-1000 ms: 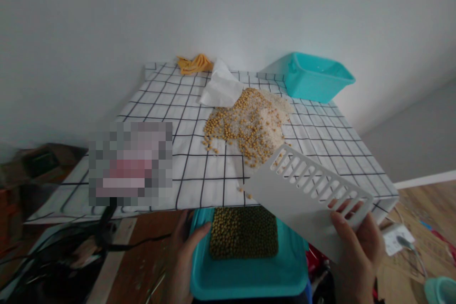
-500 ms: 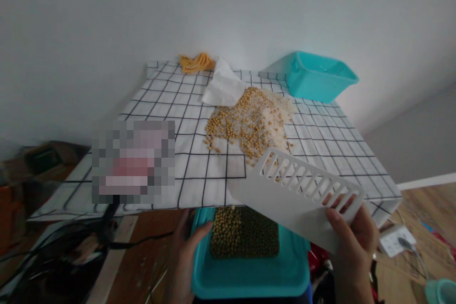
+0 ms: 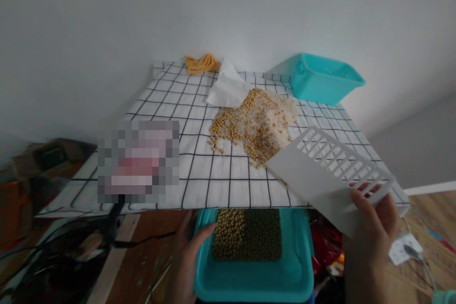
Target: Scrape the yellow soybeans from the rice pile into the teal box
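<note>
My left hand [image 3: 190, 251] grips the left rim of a teal plastic basin [image 3: 256, 282], held just below the table's front edge. Inside the basin lie yellow soybeans [image 3: 228, 235] on the left and dark green beans [image 3: 263, 235] on the right. My right hand [image 3: 375, 216] is closed around the slotted end of a flat white plastic board [image 3: 317, 175], tilted over the table's front right. Beyond the board's left corner, a mixed pile of soybeans and rice [image 3: 261, 123] spreads on the checked tablecloth [image 3: 192, 161].
A second teal bin [image 3: 322, 83] stands at the back right. A white cloth [image 3: 228, 85] touches the pile, and a yellow cloth [image 3: 202, 63] lies at the back by the wall. A blurred-out item [image 3: 138, 161] is at the left. A power strip [image 3: 406, 247] sits at lower right.
My right hand has moved the white board to the right, away from above the basin and the pile's front. My left hand still grips the basin. The view has shifted slightly.
</note>
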